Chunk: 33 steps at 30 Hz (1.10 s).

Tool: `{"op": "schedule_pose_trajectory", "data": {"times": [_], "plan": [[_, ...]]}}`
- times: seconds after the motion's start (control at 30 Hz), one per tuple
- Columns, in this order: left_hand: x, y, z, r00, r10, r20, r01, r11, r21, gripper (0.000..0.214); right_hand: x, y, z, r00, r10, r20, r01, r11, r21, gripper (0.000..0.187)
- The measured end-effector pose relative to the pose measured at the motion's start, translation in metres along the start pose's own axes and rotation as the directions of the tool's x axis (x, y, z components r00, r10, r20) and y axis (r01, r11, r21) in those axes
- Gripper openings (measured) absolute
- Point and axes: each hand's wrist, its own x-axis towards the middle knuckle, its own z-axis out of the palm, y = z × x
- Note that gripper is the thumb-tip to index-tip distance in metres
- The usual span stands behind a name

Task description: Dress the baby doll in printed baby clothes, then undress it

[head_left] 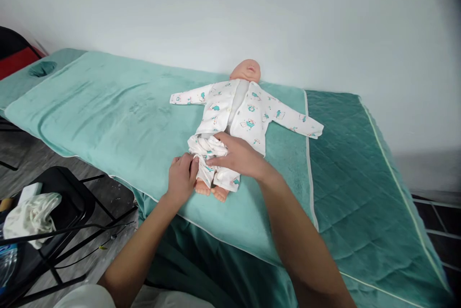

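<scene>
My left hand (pixel 183 173) pinches the pants (pixel 226 179) at one leg; my right hand (pixel 239 155) grasps their bunched folds near the waist. The doll (pixel 248 70) lies face up, head by the bed's (pixel 118 101) far edge, feet towards the near edge, shirt (pixel 250 113) open.

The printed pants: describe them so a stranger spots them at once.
On the green-covered bed lies a doll. Its pants are bunched over its legs, touched by the left hand and right hand. Unlike the similarly printed jacket, they end at bare feet.
</scene>
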Motion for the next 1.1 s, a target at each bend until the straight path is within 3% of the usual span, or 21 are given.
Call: {"op": "schedule_pose_trajectory", "data": {"times": [0.1, 0.2, 0.33, 0.43, 0.57, 0.83, 1.0, 1.1], "plan": [[0.008, 0.0, 0.004, 0.999, 0.024, -0.035, -0.022, 0.998, 0.065, 0.032, -0.004, -0.003, -0.003, 0.993, 0.003, 0.116, 0.004, 0.998, -0.058, 0.053], [0.006, -0.001, 0.006, 0.995, 0.071, -0.07, -0.064, 0.994, 0.093, 0.035, -0.005, -0.004, -0.003, 0.992, 0.001, 0.13, 0.008, 0.998, -0.069, 0.035], [-0.002, -0.002, 0.008, 0.991, 0.051, -0.127, -0.035, 0.992, 0.125, 0.038, -0.003, -0.003, 0.001, 0.999, -0.033, 0.028, 0.033, 0.999, 0.0, 0.012], [-0.007, -0.002, 0.008, 0.99, 0.003, -0.14, 0.014, 0.993, 0.121, 0.037, 0.0, 0.0, 0.005, 0.998, -0.024, -0.064, 0.025, 1.0, 0.005, 0.013], [-0.021, -0.003, 0.003, 0.992, -0.019, -0.122, 0.018, 1.0, -0.004, 0.027, 0.004, 0.003, 0.009, 0.99, 0.006, -0.141, -0.008, 1.0, -0.008, 0.012], [-0.064, -0.013, -0.009, 0.995, 0.07, -0.072, -0.082, 0.979, -0.185, 0.025, 0.005, 0.004, 0.01, 0.982, 0.059, -0.181, -0.063, 0.998, -0.017, 0.017], [-0.05, -0.008, -0.009, 0.999, -0.045, -0.007, 0.043, 0.989, -0.138, 0.028, 0.002, 0.004, 0.004, 0.995, -0.004, -0.096, 0.01, 0.998, 0.061, 0.015], [-0.031, -0.001, -0.01, 0.988, -0.151, 0.024, 0.153, 0.983, -0.099, 0.03, -0.001, 0.009, 0.001, 0.997, -0.062, -0.043, 0.068, 0.985, 0.158, 0.029]]}}
